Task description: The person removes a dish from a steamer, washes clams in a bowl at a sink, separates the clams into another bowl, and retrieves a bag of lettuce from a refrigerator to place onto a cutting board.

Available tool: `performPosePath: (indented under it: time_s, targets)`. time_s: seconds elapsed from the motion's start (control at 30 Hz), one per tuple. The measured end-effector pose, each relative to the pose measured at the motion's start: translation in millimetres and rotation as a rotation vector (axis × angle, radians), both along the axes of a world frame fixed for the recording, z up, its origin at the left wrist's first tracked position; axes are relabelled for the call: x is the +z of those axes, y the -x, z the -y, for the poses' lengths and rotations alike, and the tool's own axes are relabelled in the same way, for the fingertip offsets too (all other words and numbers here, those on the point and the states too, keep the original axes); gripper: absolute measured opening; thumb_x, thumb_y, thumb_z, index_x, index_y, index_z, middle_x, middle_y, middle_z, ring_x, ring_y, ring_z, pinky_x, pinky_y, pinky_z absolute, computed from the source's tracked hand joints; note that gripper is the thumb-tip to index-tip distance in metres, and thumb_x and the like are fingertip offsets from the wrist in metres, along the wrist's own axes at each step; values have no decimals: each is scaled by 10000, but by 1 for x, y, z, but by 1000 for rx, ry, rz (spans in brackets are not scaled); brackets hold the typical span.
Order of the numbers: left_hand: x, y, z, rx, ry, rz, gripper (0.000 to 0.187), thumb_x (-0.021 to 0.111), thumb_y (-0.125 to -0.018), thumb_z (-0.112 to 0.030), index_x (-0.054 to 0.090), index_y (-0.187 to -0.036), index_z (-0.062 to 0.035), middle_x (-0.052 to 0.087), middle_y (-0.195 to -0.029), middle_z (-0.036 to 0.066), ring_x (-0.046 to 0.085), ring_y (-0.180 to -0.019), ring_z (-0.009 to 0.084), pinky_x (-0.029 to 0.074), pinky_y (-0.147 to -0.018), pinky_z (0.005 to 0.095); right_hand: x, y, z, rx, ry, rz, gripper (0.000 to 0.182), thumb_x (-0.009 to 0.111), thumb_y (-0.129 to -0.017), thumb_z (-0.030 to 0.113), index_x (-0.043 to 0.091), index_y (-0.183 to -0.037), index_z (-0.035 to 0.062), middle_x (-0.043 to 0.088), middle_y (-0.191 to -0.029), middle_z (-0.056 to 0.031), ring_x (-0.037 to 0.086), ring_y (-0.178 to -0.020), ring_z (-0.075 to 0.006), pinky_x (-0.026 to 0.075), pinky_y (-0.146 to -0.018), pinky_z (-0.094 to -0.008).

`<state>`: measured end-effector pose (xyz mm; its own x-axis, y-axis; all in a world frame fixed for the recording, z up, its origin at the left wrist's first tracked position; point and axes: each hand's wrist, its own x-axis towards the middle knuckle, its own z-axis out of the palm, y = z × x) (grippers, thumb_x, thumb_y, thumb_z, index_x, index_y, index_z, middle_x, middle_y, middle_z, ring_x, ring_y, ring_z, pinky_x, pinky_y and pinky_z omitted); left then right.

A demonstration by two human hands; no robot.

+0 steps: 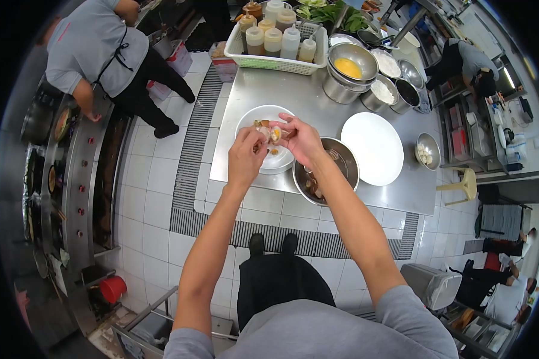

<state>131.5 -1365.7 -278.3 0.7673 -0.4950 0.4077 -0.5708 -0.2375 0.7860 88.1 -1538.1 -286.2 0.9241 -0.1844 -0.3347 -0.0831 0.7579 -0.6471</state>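
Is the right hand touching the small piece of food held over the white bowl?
Touching. The head view shows the right hand with its fingertips closed on the food piece, no gap, above the white bowl.

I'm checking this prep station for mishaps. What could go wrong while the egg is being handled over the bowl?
1. Both hands, left hand and right hand, pinch the small egg; it might slip past the white bowl.
2. The metal bowl sits by the table's front edge under the right forearm; a nudge may tip it.

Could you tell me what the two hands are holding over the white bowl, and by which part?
Both hands, left hand and right hand, pinch a small brownish egg-like item between fingertips, one at each side.
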Motion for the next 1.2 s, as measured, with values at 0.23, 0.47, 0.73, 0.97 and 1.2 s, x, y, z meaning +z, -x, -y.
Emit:
performPosePath:
  time_s: [0.23, 0.47, 0.73, 0.97, 1.2]
  targets:
    - [4, 7, 6, 105, -189, 112, 203, 692, -797, -13, 641, -991, -44, 624, -993, 132, 653, -824, 306, 530, -706, 395, 19, 4, 38, 29, 1223, -57, 489, 545, -851, 89, 497, -1315, -55, 631, -1227, -238, 630, -1123, -313, 496, -962, -375]
    - [-14, 54, 75, -296, -412, 67, 240, 673, -828, -61, 637, -1058, -4, 684, -884, 222, 684, -791, 371, 546, -687, 446, 27, 108, 83, 505, 1742, -472, 414, 662, -786, 94, 627, -1195, 36, 709, -956, -207, 689, -923, -363, 540, -851, -405]
    - [-59, 67, 129, -163, -707, -32, 222, 633, -797, -48, 587, -1013, -25, 686, -868, 241, 682, -821, 429, 556, -707, 501, -26, 132, 57, 207, 1843, -357, 509, 686, -757, 63, 517, -1232, 131, 545, -1125, -187, 653, -890, -417, 553, -769, -499]
    - [-45, 77, 122, -157, -425, -43, 307, 633, -767, 10, 586, -1063, -55, 609, -998, 212, 641, -902, 407, 529, -763, 485, -18, 152, 67, 91, 1731, -255, 392, 623, -778, 20, 507, -1141, 111, 581, -996, -193, 634, -847, -431, 540, -738, -513]
    - [-37, 86, 117, -287, -320, 336, 308, 612, -782, -24, 625, -1082, -92, 528, -960, 129, 604, -894, 317, 523, -737, 433, -10, 172, 76, 4, 1725, -57, 204, 628, -778, -13, 588, -968, 50, 637, -907, -154, 649, -819, -371, 530, -723, -453]
